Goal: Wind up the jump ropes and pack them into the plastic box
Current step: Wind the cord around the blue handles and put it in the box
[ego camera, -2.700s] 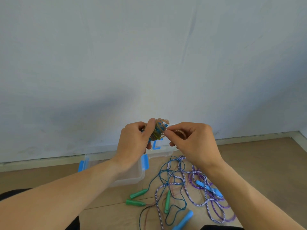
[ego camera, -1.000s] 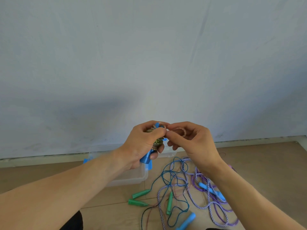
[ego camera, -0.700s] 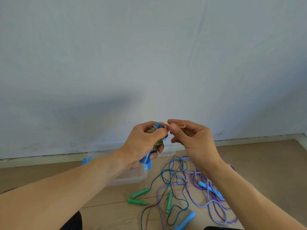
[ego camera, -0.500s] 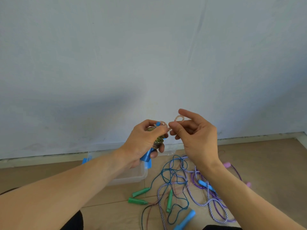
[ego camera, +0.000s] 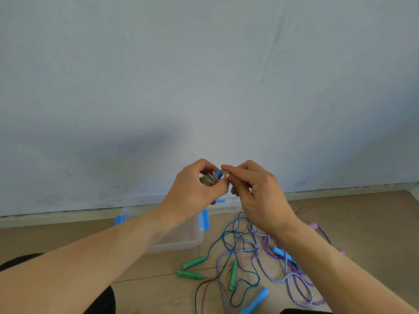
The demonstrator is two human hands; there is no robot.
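Wound rope bundle point(ego camera: 207, 179) gripped in left hand point(ego camera: 195, 191), right hand point(ego camera: 256, 191) pinching its loose end just beside, plastic box point(ego camera: 181, 239) on floor below, loose ropes point(ego camera: 254, 252) to its right.

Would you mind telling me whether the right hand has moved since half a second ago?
Yes. The right hand has closed leftward onto the wound rope bundle in the left hand, its raised fingers now lowered, judged against the wall's baseboard.
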